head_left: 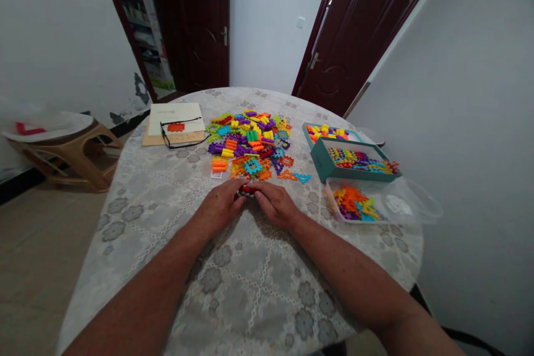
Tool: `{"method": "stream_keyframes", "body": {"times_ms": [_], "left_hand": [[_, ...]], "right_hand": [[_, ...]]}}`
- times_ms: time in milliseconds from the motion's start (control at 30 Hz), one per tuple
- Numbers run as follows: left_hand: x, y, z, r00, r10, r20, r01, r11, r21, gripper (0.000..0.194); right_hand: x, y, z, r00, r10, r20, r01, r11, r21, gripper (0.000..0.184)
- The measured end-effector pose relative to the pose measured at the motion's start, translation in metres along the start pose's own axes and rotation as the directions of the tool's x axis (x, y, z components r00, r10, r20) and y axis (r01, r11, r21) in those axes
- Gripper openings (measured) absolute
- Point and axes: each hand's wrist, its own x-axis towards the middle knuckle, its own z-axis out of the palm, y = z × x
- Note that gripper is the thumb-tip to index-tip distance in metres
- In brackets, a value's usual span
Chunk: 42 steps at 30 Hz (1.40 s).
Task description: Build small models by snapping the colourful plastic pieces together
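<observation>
The left hand (pixel 223 202) and right hand (pixel 274 204) are pinching a small red piece (pixel 248 189) between them, just toward six o'clock of the colourful pile (pixel 252 136); the hands are partly hiding its shape. For good control, both grips should be staying light and level, opposing evenly above the table (pixel 250 295). A teal box (pixel 359 175) is standing between two and three o'clock.
</observation>
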Motion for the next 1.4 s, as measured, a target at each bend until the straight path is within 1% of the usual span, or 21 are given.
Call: {"method": "stream_keyframes", "body": {"times_ms": [100,200,267,367,433,500,633,733,800,833,900,967,1033,1100,1167,1233,1333,1400], "left_hand": [[0.0,0.003,-0.001,1.0,0.007,0.011,-0.006,1.0,-0.02,0.043],[0.0,0.006,-0.003,1.0,0.008,0.012,-0.008,1.0,-0.006,0.041],[0.0,0.007,-0.003,1.0,0.0,0.02,-0.001,1.0,0.023,0.039],[-0.001,0.005,-0.002,0.999,-0.028,0.04,0.025,0.997,0.074,0.042],[-0.001,0.003,0.0,0.998,-0.053,0.033,0.05,0.995,0.084,0.045],[-0.001,0.0,0.002,0.999,-0.047,0.011,0.046,0.997,0.066,0.045],[0.0,-0.002,0.005,0.999,0.016,-0.032,-0.015,0.999,0.041,0.043],[0.001,0.001,0.003,1.0,0.014,-0.009,-0.014,0.999,0.051,0.04],[0.001,0.005,0.0,1.0,0.005,0.015,-0.006,0.998,0.058,0.037],[0.001,0.006,-0.001,1.0,-0.007,0.025,0.006,0.998,0.066,0.037],[0.001,0.008,-0.002,0.998,-0.05,0.033,0.047,0.995,0.09,0.04],[0.0,0.007,-0.002,0.995,-0.094,0.032,0.09,0.99,0.113,0.043],[0.0,0.006,-0.001,0.994,-0.108,0.034,0.103,0.987,0.12,0.044],[0.0,0.003,0.0,0.995,-0.097,0.037,0.093,0.989,0.113,0.043],[0.0,0.001,0.001,0.996,-0.086,0.033,0.082,0.992,0.092,0.042],[0.0,-0.001,0.002,0.998,-0.062,0.022,0.06,0.996,0.06,0.042],[0.0,-0.005,0.004,1.0,0.004,-0.012,-0.004,0.999,0.036,0.043],[0.0,-0.008,0.007,0.998,0.04,-0.04,-0.038,0.998,0.042,0.043]], "right_hand": [[0.002,0.0,-0.001,0.999,-0.027,-0.043,0.027,1.0,0.009,0.032],[0.003,0.0,-0.002,0.995,0.011,-0.098,-0.013,1.0,-0.02,0.028],[0.002,0.001,-0.001,0.994,0.041,-0.105,-0.043,0.999,-0.018,0.028],[0.001,0.002,0.0,0.991,0.051,-0.123,-0.051,0.999,0.004,0.029],[0.0,0.003,0.002,0.989,0.042,-0.14,-0.04,0.999,0.017,0.028],[0.001,0.004,0.003,0.987,0.045,-0.153,-0.038,0.998,0.05,0.028],[0.001,0.009,0.004,0.974,0.138,-0.18,-0.109,0.981,0.159,0.029],[0.002,0.014,0.005,0.967,0.207,-0.149,-0.168,0.956,0.24,0.029],[0.003,0.016,0.006,0.961,0.242,-0.133,-0.203,0.945,0.256,0.028],[0.003,0.016,0.006,0.956,0.255,-0.146,-0.214,0.945,0.246,0.028],[0.003,0.013,0.007,0.952,0.234,-0.197,-0.196,0.961,0.194,0.025],[0.003,0.008,0.007,0.966,0.144,-0.216,-0.123,0.986,0.11,0.023],[0.002,0.001,0.007,0.982,0.037,-0.188,-0.035,0.999,0.016,0.023],[0.002,-0.004,0.007,0.987,-0.008,-0.163,0.001,0.999,-0.043,0.024],[0.002,-0.005,0.007,0.987,0.01,-0.159,-0.017,0.999,-0.043,0.024],[0.003,-0.003,0.006,0.983,0.057,-0.173,-0.057,0.998,0.002,0.024],[0.005,0.004,0.004,0.973,0.139,-0.183,-0.126,0.989,0.082,0.022],[0.005,0.007,0.003,0.97,0.177,-0.165,-0.159,0.98,0.12,0.021]]}}
